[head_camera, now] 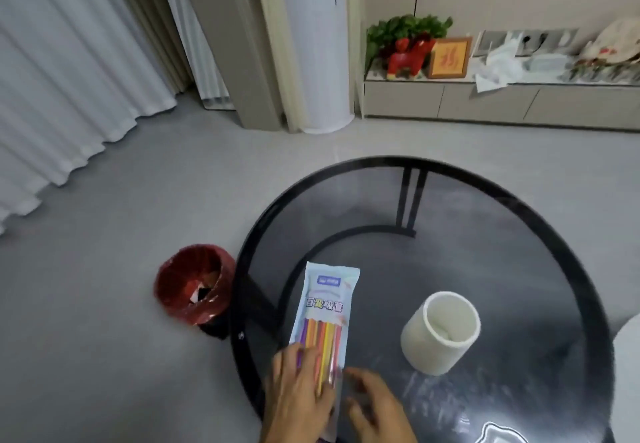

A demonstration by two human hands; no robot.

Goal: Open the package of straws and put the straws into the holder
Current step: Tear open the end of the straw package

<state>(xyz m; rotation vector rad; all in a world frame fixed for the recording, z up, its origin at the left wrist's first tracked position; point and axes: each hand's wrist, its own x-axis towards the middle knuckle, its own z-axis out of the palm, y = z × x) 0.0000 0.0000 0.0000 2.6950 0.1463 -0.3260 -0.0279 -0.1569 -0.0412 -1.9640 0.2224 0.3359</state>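
Note:
A long pale-blue package of coloured straws [325,307] lies flat on the round dark glass table [502,220], near its left edge. The package looks sealed. My left hand [298,394] rests on its near end, fingers laid over the straws. Just right of that end is my right hand [374,408], blurred, fingers curled, touching or nearly touching the package edge; I cannot tell if it grips. To the right of the package stands a white cylindrical holder [441,333], upright and empty.
On the floor just left of the table sits a red waste bin [192,285]. A white rounded object [628,373] shows at the right edge. A low cabinet with ornaments [485,96] and curtains [69,78] stand far behind.

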